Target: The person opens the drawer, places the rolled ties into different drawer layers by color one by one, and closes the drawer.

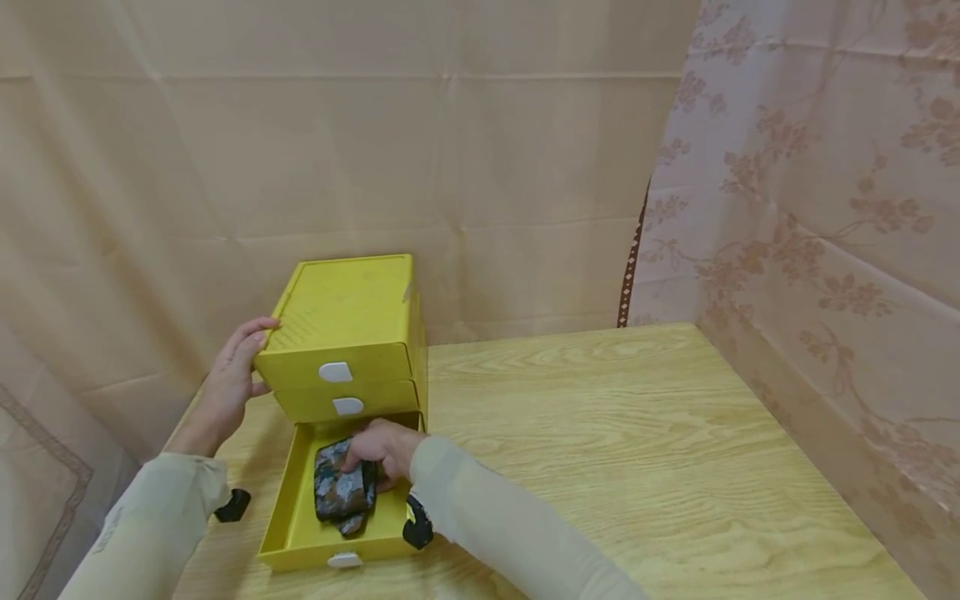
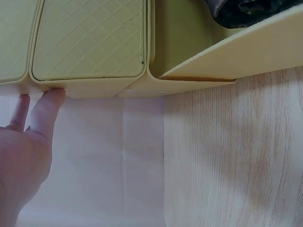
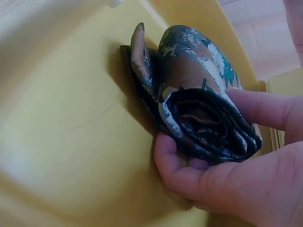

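A rolled-up necktie (image 1: pixel 341 483) with a dark floral pattern lies in the pulled-out bottom drawer (image 1: pixel 296 500) of a yellow drawer unit (image 1: pixel 348 304). My right hand (image 1: pixel 386 450) reaches into that drawer and holds the roll. In the right wrist view, the fingers and thumb of the right hand (image 3: pixel 246 175) sit on either side of the necktie (image 3: pixel 194 71), whose loose end sticks out beside the coil. At the unit's upper left corner rests my left hand (image 1: pixel 228 387). Its extended fingers touch the unit's side in the left wrist view, where the hand (image 2: pixel 28 146) shows at the left.
Two upper drawers with white tabs (image 1: pixel 335 372) are closed. The unit stands on a wood-grain table (image 1: pixel 600 450), near its left edge. Behind hangs a beige curtain (image 1: pixel 487 167), and a flowered cloth (image 1: pixel 825 208) hangs along the right.
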Tool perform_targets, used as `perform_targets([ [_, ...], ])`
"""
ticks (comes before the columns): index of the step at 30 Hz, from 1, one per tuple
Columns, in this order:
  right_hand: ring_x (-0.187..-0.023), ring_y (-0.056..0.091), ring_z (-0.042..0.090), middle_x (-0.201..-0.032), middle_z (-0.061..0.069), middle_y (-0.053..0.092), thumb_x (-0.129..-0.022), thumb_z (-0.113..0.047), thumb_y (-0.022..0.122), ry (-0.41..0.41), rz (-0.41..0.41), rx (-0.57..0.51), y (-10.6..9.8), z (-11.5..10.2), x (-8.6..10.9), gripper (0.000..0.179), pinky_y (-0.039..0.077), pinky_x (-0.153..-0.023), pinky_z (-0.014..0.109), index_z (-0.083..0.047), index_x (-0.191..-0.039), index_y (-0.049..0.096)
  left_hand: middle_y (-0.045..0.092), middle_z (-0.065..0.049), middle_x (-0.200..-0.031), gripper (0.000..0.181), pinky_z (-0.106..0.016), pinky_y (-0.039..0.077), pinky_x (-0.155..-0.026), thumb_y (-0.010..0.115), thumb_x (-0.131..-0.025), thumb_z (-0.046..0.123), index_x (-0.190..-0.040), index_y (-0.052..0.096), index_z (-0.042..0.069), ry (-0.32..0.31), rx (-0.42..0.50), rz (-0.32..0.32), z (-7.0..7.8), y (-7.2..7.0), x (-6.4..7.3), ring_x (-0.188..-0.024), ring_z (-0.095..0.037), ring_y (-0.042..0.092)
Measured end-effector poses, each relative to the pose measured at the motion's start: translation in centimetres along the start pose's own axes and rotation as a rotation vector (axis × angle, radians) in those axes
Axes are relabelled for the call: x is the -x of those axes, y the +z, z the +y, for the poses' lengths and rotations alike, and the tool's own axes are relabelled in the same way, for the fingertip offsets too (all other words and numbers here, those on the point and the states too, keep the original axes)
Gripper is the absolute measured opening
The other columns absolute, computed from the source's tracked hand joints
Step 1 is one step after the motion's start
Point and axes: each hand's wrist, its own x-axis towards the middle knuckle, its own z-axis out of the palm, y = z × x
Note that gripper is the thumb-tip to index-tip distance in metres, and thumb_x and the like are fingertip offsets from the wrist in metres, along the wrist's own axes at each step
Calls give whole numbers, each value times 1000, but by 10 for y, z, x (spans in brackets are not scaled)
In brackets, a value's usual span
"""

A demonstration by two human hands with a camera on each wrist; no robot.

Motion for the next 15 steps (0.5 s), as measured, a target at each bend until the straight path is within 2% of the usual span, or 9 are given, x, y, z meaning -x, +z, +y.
perform_targets([
  [15,-100,57,32,-105,11,58,-81,4,77,-7,-23,32,-1,-8,5,20,50,-89,62,-3,-92,62,54,4,-117,28,-30,56,-71,43,-110,37,-134,52,27,-11,-17,-2,2,1,1,-94,-8,60],
])
